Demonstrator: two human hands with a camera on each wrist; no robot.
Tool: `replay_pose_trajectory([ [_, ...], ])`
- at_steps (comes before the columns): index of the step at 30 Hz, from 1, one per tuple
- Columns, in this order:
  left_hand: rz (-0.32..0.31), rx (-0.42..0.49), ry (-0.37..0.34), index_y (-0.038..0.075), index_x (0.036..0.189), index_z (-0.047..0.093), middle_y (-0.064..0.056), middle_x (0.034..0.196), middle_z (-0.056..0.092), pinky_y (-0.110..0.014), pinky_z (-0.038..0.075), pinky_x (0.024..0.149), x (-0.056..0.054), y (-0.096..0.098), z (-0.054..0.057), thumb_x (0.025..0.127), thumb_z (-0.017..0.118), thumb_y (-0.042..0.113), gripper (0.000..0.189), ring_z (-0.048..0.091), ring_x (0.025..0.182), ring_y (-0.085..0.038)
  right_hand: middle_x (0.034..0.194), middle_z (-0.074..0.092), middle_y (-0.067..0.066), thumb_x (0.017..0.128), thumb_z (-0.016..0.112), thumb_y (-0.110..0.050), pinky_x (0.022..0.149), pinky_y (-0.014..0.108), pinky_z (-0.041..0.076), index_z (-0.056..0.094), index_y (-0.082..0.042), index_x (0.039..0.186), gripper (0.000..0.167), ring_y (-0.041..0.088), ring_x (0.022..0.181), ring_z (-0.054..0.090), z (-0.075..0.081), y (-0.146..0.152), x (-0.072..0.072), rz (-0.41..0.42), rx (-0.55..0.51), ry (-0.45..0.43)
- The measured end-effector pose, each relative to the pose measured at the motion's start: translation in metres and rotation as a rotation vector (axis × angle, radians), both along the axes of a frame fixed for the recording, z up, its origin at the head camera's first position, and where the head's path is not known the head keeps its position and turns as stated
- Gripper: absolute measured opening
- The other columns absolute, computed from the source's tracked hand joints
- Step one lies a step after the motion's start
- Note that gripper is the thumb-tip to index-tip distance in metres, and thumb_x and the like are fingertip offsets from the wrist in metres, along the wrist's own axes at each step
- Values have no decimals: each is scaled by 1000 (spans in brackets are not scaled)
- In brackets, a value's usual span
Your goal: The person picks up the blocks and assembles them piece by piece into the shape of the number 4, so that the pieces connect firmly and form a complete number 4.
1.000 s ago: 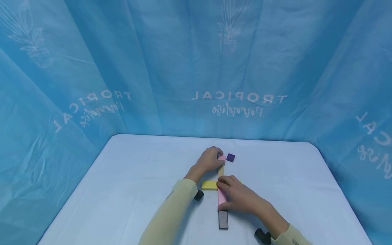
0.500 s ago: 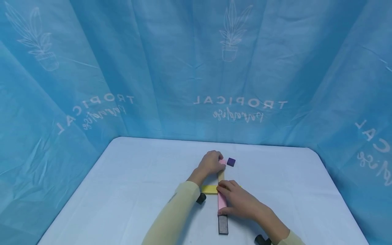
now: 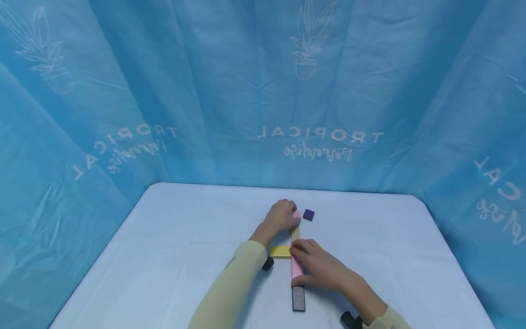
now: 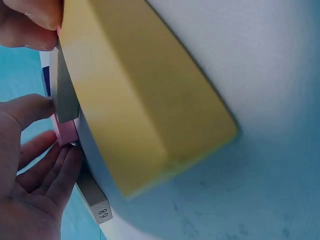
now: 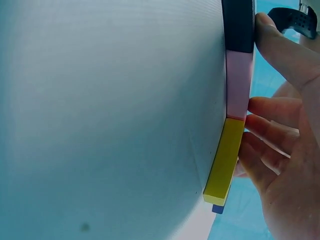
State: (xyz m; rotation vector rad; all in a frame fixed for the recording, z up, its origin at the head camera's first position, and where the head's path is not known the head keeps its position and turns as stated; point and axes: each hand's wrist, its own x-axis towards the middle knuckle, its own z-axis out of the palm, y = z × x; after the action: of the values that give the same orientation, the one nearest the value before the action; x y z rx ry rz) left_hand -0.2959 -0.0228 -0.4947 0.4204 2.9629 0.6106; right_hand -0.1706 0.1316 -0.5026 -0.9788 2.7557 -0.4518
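Note:
In the head view my left hand [image 3: 281, 217] pinches a small pink block [image 3: 296, 214] between thumb and fingers at the far end of a row of flat blocks. A tan block [image 3: 295, 233] runs from it toward me. My right hand [image 3: 322, 267] spans a longer pink block [image 3: 297, 267], with the thumb at its near end and the fingertips at its far end. A yellow block [image 3: 280, 252] lies crosswise there, partly covered by that hand. Closest to me in the row is a dark grey block [image 3: 298, 299]. The left wrist view shows a numbered block [image 4: 95, 197] beside the left fingers.
A purple block [image 3: 308, 214] lies just right of the small pink one. Everything rests on a white-covered table [image 3: 197, 256], with blue printed curtains [image 3: 230, 91] behind and on both sides. Black straps with camera mounts [image 3: 350, 320] sit at the wrists.
The head view tilts slightly down and back up. Both hands keep nearly the same places, and slightly less of the small pink block shows past the left fingers.

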Motion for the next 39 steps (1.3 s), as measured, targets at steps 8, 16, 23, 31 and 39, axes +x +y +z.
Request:
replay_pose_trajectory([
  [8, -40, 2, 12, 11, 113, 67, 2, 96, 60, -26, 47, 74, 0, 0, -1, 87, 69, 29, 32, 53, 83, -12, 144, 38, -1, 76, 62, -69, 103, 40, 38, 48, -16, 142, 86, 18, 130, 34, -1, 1, 1, -10, 11, -4],
  [16, -47, 26, 3, 13, 113, 66, 2, 97, 60, -26, 48, 76, 1, -12, 2, 88, 68, 30, 31, 53, 84, -11, 144, 38, -2, 75, 59, -72, 103, 40, 38, 48, -17, 142, 87, 18, 129, 34, -2, -4, 0, -10, 13, -13],
  [23, -97, 10, 10, 13, 112, 66, 4, 96, 59, -25, 48, 76, 4, -21, 7, 89, 67, 30, 29, 53, 83, -10, 146, 38, 0, 76, 61, -70, 103, 40, 38, 48, -16, 142, 86, 19, 130, 34, 3, -4, 2, -14, 28, -22],
  [31, -130, -9, 22, 15, 114, 66, 4, 101, 61, -26, 49, 79, 8, -25, 14, 88, 68, 31, 31, 55, 87, -10, 145, 38, 0, 76, 63, -68, 103, 40, 38, 48, -16, 142, 86, 18, 130, 34, 5, -1, 2, -17, 23, -25],
  [39, -168, 27, 39, 16, 109, 67, 5, 95, 60, -21, 47, 70, 23, -39, 21, 85, 72, 29, 28, 53, 81, -9, 146, 37, 0, 77, 64, -66, 103, 41, 37, 47, -15, 143, 85, 19, 131, 33, 7, -1, 3, -11, 12, -13],
])
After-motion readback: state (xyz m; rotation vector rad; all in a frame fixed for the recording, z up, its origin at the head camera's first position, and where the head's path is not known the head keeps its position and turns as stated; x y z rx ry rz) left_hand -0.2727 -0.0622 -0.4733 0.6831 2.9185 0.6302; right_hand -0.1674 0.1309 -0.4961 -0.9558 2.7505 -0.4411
